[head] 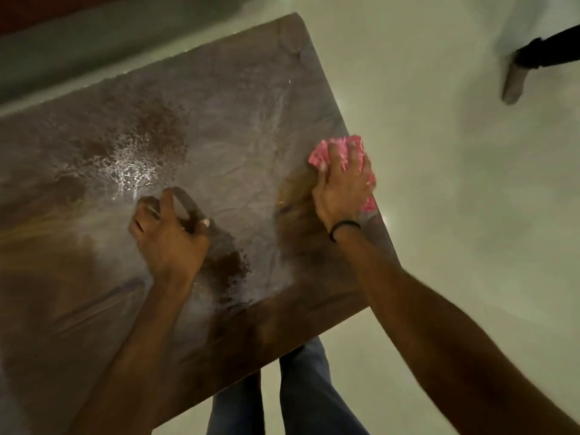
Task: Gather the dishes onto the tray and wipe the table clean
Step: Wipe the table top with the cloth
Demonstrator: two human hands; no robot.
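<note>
A dark brown wooden table [238, 127] fills the view, its top wet with streaks and beads of water. My right hand [342, 186] presses a pink cloth [337, 149] flat on the table close to its right edge. My left hand [169, 240] rests on the wet tabletop near the middle, fingers curled, braced on its fingertips with nothing in it. No dishes or tray are in view.
A pale tiled floor [455, 183] surrounds the table. Another person's foot and dark trouser leg [518, 76] stand at the upper right. My own legs in blue jeans [301, 394] are at the table's near edge.
</note>
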